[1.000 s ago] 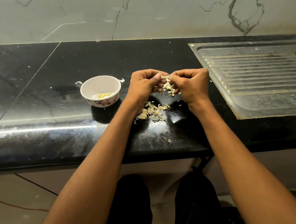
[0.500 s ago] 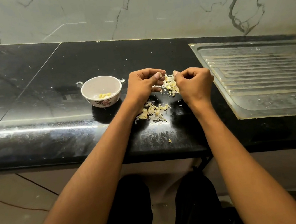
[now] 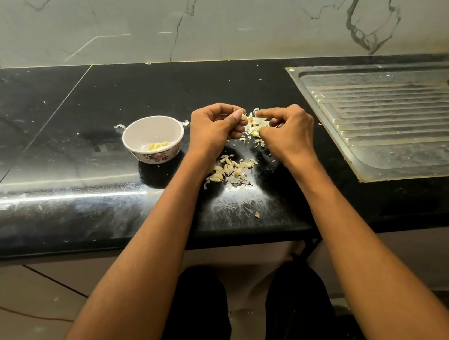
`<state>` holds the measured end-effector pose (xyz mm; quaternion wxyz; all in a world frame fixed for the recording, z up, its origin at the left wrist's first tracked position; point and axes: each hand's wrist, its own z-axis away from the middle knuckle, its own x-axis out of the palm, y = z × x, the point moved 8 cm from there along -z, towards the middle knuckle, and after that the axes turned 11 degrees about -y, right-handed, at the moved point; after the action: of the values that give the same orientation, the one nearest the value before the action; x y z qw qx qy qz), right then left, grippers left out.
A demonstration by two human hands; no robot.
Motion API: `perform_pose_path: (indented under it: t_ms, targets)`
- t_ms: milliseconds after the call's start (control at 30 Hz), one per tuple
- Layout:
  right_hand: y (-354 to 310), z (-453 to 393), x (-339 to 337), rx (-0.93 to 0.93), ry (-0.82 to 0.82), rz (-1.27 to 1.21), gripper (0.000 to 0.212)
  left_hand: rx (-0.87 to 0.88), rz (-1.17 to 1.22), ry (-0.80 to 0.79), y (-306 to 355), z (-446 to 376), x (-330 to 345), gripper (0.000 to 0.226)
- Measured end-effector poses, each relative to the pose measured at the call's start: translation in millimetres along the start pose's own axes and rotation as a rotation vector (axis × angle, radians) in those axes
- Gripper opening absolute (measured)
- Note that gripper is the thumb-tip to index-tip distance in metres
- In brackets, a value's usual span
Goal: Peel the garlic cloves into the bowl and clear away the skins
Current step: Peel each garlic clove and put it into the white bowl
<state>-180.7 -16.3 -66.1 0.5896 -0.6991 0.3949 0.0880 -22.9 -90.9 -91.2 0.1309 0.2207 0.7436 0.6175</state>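
Garlic clove [image 3: 244, 117], partly skinned, is pinched between thumb and curled fingers of the left hand [image 3: 213, 128]. The right hand [image 3: 288, 130], its fingers likewise curled, pinches the loose papery skin [image 3: 258, 122] that hangs between the two hands; both hands work just above the black surface [image 3: 72, 150]. A white floral bowl [image 3: 153, 139] stands just beside the left hand, on its outer side, with a few peeled cloves [image 3: 158, 145] lying at its bottom. A heap of unpeeled cloves and shed skins [image 3: 230, 170] lies on the surface nearer the body, below the left wrist. A steel drainboard [image 3: 399, 118] sits beyond the right hand, on its outer side.

The step in hand appears to be stripping the skin from the held clove. It is probably done best by keeping the left pinch firm on the clove's body while the right hand draws the skin away along its length, low over the surface so fragments fall near the heap rather than into the bowl. The bare clove would then go leftward into the bowl. Few cloves are in it, so the task seems far from complete.
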Motion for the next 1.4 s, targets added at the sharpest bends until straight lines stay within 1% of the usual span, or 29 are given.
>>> perform_pose_path:
  t_ms: [133,167,233,267,300,367,433,533,667,833,1200,1400]
  targets:
    - [1.2,1.4,-5.9,-0.002,0.082,0.003,0.011,0.000,-0.022,-0.001,-0.9,-0.8,-0.8,0.009]
    - [1.6,1.7,-5.9,-0.003,0.081,0.007,0.014,0.000,-0.028,0.002,-1.3,-1.0,-1.2,0.009]
    - [1.3,1.6,-3.2,-0.012,0.052,0.016,0.029,0.002,-0.040,0.007,-1.7,-1.5,-1.6,0.009]
    - [-0.2,1.6,-2.4,-0.026,0.043,0.006,0.031,0.004,-0.045,0.007,-1.6,-1.5,-1.3,0.008]
    - [-2.0,1.5,-1.9,-0.045,0.047,-0.016,0.028,0.005,-0.053,0.006,-1.4,-1.5,-1.2,0.008]
    - [-7.5,2.2,-1.7,-0.107,0.069,-0.065,0.014,0.014,-0.086,0.003,-0.8,-1.6,-0.9,0.007]
    - [-14.3,4.9,-0.7,-0.175,0.073,-0.070,0.009,0.029,-0.122,-0.003,-0.7,-2.1,-0.8,0.006]
    - [-20.4,8.3,0.5,-0.241,0.068,-0.037,0.009,0.038,-0.141,-0.012,-2.5,-3.1,-0.9,0.006]
    - [-22.4,8.7,2.2,-0.269,0.049,-0.005,0.010,0.032,-0.157,-0.028,-3.4,-4.0,0.6,0.008]
    - [-23.7,9.5,0.0,-0.289,0.058,0.016,0.010,0.047,-0.180,-0.069,-1.9,-3.5,5.5,0.019]
    - [-24.7,9.5,1.2,-0.306,0.035,0.003,0.008,0.101,-0.312,-0.023,2.8,-2.7,3.1,0.019]
    - [-26.2,10.8,-0.2,-0.303,0.061,0.009,0.007,0.114,-0.392,-0.005,8.6,2.1,5.8,0.018]
